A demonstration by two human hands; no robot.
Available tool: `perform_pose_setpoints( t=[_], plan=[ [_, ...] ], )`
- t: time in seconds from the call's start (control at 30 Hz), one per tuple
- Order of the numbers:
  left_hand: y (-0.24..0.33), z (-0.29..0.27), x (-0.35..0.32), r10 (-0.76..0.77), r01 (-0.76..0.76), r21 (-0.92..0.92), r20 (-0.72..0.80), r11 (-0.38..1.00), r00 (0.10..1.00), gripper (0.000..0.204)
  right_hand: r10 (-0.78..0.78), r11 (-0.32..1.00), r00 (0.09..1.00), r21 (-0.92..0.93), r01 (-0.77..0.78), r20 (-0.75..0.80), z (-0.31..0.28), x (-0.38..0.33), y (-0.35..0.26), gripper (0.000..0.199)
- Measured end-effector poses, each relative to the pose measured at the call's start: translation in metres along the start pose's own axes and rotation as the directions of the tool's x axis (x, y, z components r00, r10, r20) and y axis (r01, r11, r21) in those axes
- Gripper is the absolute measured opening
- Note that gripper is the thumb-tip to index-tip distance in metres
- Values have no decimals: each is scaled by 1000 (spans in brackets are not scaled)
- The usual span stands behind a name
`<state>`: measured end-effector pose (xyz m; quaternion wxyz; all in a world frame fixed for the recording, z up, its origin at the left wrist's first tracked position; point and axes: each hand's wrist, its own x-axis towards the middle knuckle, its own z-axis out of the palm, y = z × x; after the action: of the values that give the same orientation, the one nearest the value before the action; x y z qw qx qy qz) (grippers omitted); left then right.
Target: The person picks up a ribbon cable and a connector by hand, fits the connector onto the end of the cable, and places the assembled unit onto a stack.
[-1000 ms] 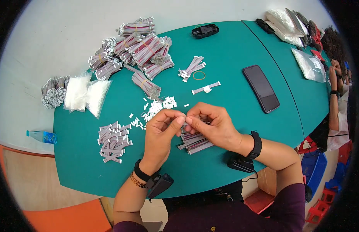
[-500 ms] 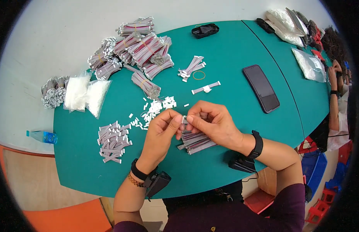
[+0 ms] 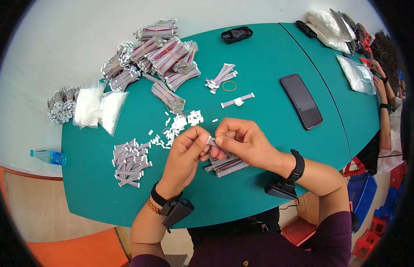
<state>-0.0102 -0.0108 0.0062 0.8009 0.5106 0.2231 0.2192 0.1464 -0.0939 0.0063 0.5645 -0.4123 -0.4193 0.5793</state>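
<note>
Between my hands is a short grey ribbon cable [image 3: 212,141] with a white connector at its end. The thumb and fingers of my left hand [image 3: 187,151] are closed at the connector end. My right hand [image 3: 247,144] pinches the cable just beside it; part of it is hidden by the fingers. Under and beside my right hand lies a bundle of grey ribbon cables [image 3: 227,166] on the green table [image 3: 167,202]. Loose white connector housings [image 3: 175,129] are scattered beyond my left hand. A heap of short cables with white ends [image 3: 130,163] lies to the left.
Tied cable bundles [image 3: 164,58] are piled at the far left, near bags of white parts [image 3: 89,107]. A phone [image 3: 301,101] lies at the right. Farther back are a few cables [image 3: 222,78], a rubber band [image 3: 229,86] and a black case [image 3: 236,35]. Another person's arms [image 3: 383,89] show at the far right.
My fingers have shifted slightly on the cable, and its connector end has tilted and shows more clearly. At the far right, the other person's hands have moved toward the bag.
</note>
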Motion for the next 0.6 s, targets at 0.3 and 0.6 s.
perform_pose_setpoints(
  t=[0.3,0.6],
  plan=[
    [-1,1,-1,2,-2,-11,-11,1000,1000,21,-5,1000,1000,5,5,11,0,0,-1,9],
    [-4,-1,-1,5,-5,7,-13,1000,1000,21,13,1000,1000,4,-13,-17,2,-1,-1,8]
  ],
)
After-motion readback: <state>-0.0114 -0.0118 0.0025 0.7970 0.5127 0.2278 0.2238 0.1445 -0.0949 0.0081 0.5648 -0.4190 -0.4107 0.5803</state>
